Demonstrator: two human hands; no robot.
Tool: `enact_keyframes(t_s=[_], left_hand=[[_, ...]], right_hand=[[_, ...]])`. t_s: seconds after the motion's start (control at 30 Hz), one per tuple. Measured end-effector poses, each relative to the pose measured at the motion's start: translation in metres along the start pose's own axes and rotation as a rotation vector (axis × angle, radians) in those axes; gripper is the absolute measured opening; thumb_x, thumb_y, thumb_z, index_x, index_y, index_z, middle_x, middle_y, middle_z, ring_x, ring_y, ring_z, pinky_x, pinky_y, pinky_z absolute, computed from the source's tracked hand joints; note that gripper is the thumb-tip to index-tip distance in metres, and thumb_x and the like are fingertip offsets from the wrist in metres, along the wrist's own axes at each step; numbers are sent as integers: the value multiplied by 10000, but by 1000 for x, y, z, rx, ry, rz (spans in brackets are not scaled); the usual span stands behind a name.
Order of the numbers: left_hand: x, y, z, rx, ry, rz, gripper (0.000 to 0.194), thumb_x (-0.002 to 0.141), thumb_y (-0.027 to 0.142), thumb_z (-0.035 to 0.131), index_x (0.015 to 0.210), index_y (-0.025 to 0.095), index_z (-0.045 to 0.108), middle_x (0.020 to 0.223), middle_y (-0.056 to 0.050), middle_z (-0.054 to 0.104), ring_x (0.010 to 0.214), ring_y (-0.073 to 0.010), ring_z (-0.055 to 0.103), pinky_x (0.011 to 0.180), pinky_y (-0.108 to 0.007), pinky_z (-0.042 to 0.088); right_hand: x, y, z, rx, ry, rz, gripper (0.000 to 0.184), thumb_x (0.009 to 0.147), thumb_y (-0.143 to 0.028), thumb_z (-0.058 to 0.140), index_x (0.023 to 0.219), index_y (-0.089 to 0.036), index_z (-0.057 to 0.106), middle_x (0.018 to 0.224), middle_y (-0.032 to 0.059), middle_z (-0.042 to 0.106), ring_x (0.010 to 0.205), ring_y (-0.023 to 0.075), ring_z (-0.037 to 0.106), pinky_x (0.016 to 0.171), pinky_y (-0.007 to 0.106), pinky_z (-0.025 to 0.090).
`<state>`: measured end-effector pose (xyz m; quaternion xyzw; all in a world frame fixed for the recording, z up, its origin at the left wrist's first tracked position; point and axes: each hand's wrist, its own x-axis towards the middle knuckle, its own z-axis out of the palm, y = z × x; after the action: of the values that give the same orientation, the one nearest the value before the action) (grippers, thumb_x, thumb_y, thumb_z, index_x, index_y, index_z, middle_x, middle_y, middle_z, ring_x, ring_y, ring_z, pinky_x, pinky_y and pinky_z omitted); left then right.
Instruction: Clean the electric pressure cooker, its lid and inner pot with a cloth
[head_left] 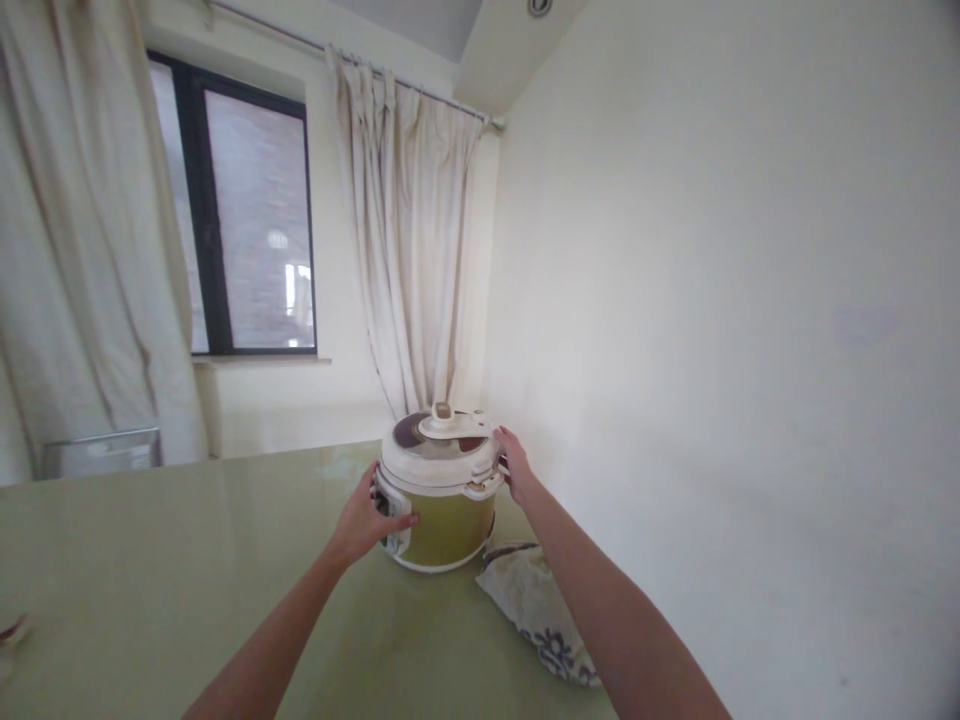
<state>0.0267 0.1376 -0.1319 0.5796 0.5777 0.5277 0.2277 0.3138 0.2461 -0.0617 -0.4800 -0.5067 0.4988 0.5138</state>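
An electric pressure cooker (450, 525) stands upright on the green tabletop, with a white lid, a dark top panel and a yellow-green body. Its lid (442, 465) is on. My left hand (367, 520) grips the cooker's left side by the white control panel, the thumb reaching across the front. At the right side, my right hand (514, 465) holds the rim near the lid handle, and some of its fingers are hidden. A pale cloth (532, 600) with a dark flower pattern lies just in front of the cooker, partly covered by my right forearm.
The green table (225, 570) meets a white wall (712, 300) on the right. Behind it hang beige curtains (412, 230) beside a dark-framed window (259, 220). A chair back (101, 452) shows past the far left edge. A small object (13, 630) lies at the left.
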Motion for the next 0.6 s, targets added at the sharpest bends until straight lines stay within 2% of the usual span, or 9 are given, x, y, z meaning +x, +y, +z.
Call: enact_keyframes(t_s=[0.07,0.17,0.3,0.43,0.53,0.6], left_hand=[[-23,4,-13,25,20,-34,1385,546,554,950,1650,145,221,1525,-245,576,1337,-385,636,1133,-522,540],[-66,-2,-40,34,63,-59,1381,543,571,953,1657,180,236,1527,-229,583,1317,-395,649,1054,-512,599],[-126,-15,-86,60,117,-71,1303,557,561,966,1645,294,302,1506,-163,630,1273,-378,682,980,-500,647],[-178,-12,-129,46,145,-85,1318,512,532,995,1637,313,343,1430,-131,695,1218,-384,717,984,-514,655],[-206,-2,-146,55,144,-95,1312,505,528,997,1631,332,354,1408,-107,710,1237,-387,709,1019,-532,640],[-216,5,-150,54,126,-102,1333,518,540,992,1648,325,318,1444,-114,686,1267,-382,694,1055,-547,616]], right_hand=[[-20,2,-1,6,-48,-22,707,888,-686,569,1513,-359,520,1485,74,631,1178,251,678,869,377,569],[-60,7,2,52,-127,-36,711,881,-691,586,1505,-353,542,1441,74,659,1171,253,680,897,385,566],[-123,13,9,179,-213,-16,711,872,-642,625,1508,-332,559,1433,87,668,1196,271,670,962,424,562],[-183,18,20,255,-297,-19,685,888,-637,631,1513,-365,562,1462,52,660,1272,272,643,1038,441,534],[-210,22,29,272,-332,-36,683,896,-651,641,1524,-396,553,1494,27,643,1303,276,631,1071,458,518],[-215,22,31,247,-349,-63,695,903,-674,636,1535,-401,541,1514,28,627,1298,279,637,1068,464,522]])
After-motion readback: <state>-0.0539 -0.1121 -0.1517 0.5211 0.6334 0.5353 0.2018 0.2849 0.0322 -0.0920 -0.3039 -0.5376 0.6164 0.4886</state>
